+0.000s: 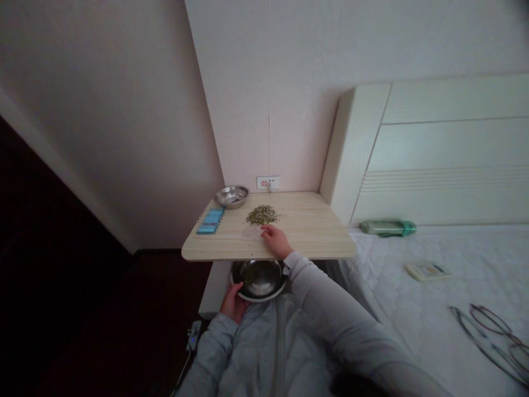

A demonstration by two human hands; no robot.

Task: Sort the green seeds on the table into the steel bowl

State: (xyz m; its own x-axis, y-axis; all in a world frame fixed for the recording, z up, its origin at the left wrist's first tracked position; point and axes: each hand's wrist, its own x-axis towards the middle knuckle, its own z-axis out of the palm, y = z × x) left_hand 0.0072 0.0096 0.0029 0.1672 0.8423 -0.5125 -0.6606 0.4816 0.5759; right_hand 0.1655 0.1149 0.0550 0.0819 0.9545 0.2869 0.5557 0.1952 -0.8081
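Note:
My left hand (233,302) grips the rim of a steel bowl (262,284), fingers closed on its near left side. The bowl is just below the table's front edge, and a few greenish bits lie inside it. Above the tabletop, my right hand (275,240) is closed on a thin, translucent plastic piece (251,232); its exact kind is hard to make out. Directly beyond this piece lies a loose pile of small green and pale seeds or dried bits (262,215). A few stray specks are near the table's front edge.
On the pale wooden table (314,220), a second steel bowl (232,197) stands at back left, behind a blurred blue item (210,221). A wall socket (268,182) is behind. To the right, a bed holds a green bottle (387,227), a small box (427,271) and cords (490,331).

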